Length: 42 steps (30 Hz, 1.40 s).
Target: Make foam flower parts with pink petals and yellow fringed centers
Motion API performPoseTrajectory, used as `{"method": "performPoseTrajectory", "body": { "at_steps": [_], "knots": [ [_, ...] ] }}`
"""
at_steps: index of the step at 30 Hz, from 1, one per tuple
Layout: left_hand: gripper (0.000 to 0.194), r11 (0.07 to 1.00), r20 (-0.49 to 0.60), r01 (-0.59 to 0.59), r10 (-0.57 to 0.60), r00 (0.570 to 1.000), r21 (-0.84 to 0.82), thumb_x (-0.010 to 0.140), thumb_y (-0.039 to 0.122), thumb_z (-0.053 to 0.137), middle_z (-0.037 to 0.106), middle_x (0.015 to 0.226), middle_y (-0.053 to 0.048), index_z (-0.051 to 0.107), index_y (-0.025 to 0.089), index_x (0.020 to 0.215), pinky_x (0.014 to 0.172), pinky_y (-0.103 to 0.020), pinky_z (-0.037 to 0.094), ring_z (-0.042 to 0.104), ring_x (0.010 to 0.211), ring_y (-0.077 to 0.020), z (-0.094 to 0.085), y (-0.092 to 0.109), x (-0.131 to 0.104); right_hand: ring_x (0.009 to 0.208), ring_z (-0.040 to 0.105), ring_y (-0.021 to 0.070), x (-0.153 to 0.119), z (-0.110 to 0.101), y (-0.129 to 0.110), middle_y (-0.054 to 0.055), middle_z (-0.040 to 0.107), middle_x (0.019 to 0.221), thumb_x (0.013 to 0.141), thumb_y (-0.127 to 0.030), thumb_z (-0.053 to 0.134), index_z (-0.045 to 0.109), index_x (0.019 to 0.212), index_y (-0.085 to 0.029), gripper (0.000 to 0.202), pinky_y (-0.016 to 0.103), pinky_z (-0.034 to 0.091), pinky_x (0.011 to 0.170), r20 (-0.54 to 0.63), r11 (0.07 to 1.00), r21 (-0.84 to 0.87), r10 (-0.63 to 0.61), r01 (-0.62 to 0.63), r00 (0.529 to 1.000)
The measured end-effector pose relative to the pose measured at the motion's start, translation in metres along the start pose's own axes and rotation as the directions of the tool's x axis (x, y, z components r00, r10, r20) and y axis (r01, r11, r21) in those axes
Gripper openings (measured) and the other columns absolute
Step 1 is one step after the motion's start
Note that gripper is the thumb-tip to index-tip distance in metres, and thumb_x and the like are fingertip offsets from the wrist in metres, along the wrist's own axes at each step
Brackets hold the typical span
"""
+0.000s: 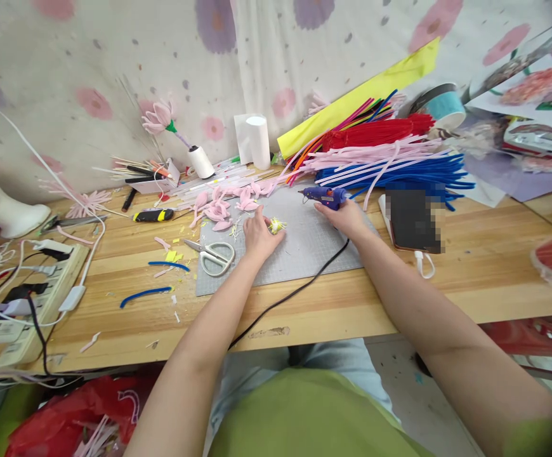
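My right hand [345,218] is wrapped around a blue hot glue gun [324,195], its nozzle pointing left above the grey cutting mat [299,254]. A black cord runs from it toward the table's front edge. My left hand [261,236] is closed on a small bunch of yellow and white flower stamens [276,225]; the fingers partly hide it. Just behind that hand lie several pink fuzzy petals [219,209]. White-handled scissors [214,257] rest on the mat's left side, beside my left wrist.
Bundles of pipe cleaners [390,168] in blue, pink and red lie at the back right. Nearby is a phone [414,219]. A finished pink flower [159,119], a cutter [153,216], blue pipe cleaner pieces [145,294] and a power strip [47,304] occupy the left.
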<state>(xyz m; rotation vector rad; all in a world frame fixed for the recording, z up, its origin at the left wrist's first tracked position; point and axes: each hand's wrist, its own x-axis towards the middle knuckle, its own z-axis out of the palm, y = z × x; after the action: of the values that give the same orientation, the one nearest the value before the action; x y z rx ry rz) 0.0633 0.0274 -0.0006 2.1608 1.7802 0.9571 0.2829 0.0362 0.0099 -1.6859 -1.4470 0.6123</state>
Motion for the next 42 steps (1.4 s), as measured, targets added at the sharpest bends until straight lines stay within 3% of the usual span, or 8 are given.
{"method": "performPoseTrajectory", "body": {
  "at_steps": [5, 11, 16, 18, 21, 24, 31, 42],
  "knots": [
    [0.075, 0.999, -0.016, 0.018, -0.019, 1.000, -0.049, 0.063, 0.031, 0.075, 0.066, 0.089, -0.003, 0.036, 0.021, 0.126, 0.093, -0.042, 0.035, 0.058, 0.097, -0.0242, -0.009, -0.013, 0.004, 0.090, 0.062, 0.0310, 0.008, 0.015, -0.003, 0.014, 0.067, 0.095, 0.075, -0.046, 0.058, 0.063, 0.098, -0.016, 0.038, 0.043, 0.046, 0.077, -0.076, 0.966, -0.255, 0.014, -0.033, 0.997],
    [0.061, 0.991, -0.034, -0.021, 0.017, 0.999, -0.129, 0.067, 0.018, 0.068, 0.066, 0.076, 0.002, 0.040, 0.021, 0.121, 0.092, -0.041, 0.038, 0.061, 0.087, -0.0206, -0.011, -0.019, -0.003, 0.093, 0.058, 0.0286, 0.003, 0.010, 0.002, 0.014, 0.063, 0.101, 0.068, -0.043, 0.065, 0.054, 0.101, -0.017, 0.043, 0.039, 0.044, 0.076, -0.081, 0.938, -0.342, -0.098, 0.064, 0.992],
    [0.051, 0.984, -0.178, 0.030, -0.062, 0.982, -0.178, 0.070, 0.014, 0.063, 0.066, 0.074, 0.001, 0.043, 0.022, 0.116, 0.093, -0.041, 0.038, 0.061, 0.090, -0.0206, -0.012, -0.019, -0.009, 0.084, 0.055, 0.0253, -0.021, -0.009, -0.015, 0.009, 0.060, 0.086, 0.068, -0.047, 0.063, 0.048, 0.081, -0.021, 0.032, 0.034, 0.040, 0.068, -0.177, 0.885, -0.455, -0.202, 0.102, 0.963],
    [0.051, 0.983, -0.200, 0.025, -0.062, 0.978, -0.181, 0.071, 0.014, 0.062, 0.067, 0.076, 0.001, 0.043, 0.022, 0.117, 0.095, -0.042, 0.037, 0.061, 0.093, -0.0210, -0.013, -0.019, -0.009, 0.074, 0.054, 0.0217, -0.033, -0.008, -0.027, 0.005, 0.058, 0.073, 0.075, -0.044, 0.056, 0.046, 0.070, -0.022, 0.025, 0.031, 0.035, 0.061, -0.100, 0.875, -0.474, -0.165, 0.099, 0.981],
    [0.056, 0.989, -0.144, -0.031, 0.010, 0.990, -0.147, 0.070, 0.018, 0.067, 0.069, 0.078, 0.000, 0.042, 0.021, 0.119, 0.097, -0.044, 0.035, 0.060, 0.097, -0.0226, -0.013, -0.018, -0.009, 0.066, 0.053, 0.0174, -0.046, 0.009, -0.044, 0.002, 0.058, 0.066, 0.078, -0.036, 0.052, 0.044, 0.064, -0.021, 0.022, 0.028, 0.030, 0.056, 0.158, 0.873, -0.441, -0.151, 0.206, 0.976],
    [0.061, 0.991, -0.073, -0.068, 0.060, 0.996, -0.113, 0.068, 0.023, 0.071, 0.069, 0.078, -0.001, 0.041, 0.021, 0.120, 0.099, -0.046, 0.033, 0.060, 0.100, -0.0240, -0.011, -0.016, -0.010, 0.071, 0.056, 0.0168, -0.048, 0.035, -0.053, 0.002, 0.062, 0.076, 0.078, -0.033, 0.053, 0.048, 0.077, -0.021, 0.013, 0.027, 0.030, 0.057, 0.246, 0.871, -0.379, -0.230, 0.312, 0.941],
    [0.056, 0.994, -0.034, -0.027, 0.023, 0.999, -0.110, 0.069, 0.018, 0.067, 0.070, 0.080, -0.001, 0.040, 0.020, 0.118, 0.097, -0.045, 0.034, 0.059, 0.102, -0.0248, -0.008, -0.017, -0.008, 0.089, 0.057, 0.0231, -0.040, 0.070, -0.057, 0.010, 0.062, 0.095, 0.073, -0.028, 0.055, 0.045, 0.093, -0.019, 0.024, 0.030, 0.039, 0.067, 0.214, 0.864, -0.374, -0.273, 0.337, 0.938],
    [0.054, 0.983, -0.020, 0.037, -0.041, 0.999, -0.181, 0.071, 0.018, 0.066, 0.071, 0.081, -0.001, 0.041, 0.022, 0.119, 0.098, -0.045, 0.034, 0.061, 0.100, -0.0225, -0.008, -0.020, -0.004, 0.085, 0.057, 0.0238, -0.040, 0.073, -0.050, 0.007, 0.061, 0.089, 0.070, -0.019, 0.053, 0.041, 0.091, -0.023, 0.025, 0.033, 0.042, 0.067, 0.175, 0.933, -0.244, -0.226, 0.265, 0.958]
  ]
}}
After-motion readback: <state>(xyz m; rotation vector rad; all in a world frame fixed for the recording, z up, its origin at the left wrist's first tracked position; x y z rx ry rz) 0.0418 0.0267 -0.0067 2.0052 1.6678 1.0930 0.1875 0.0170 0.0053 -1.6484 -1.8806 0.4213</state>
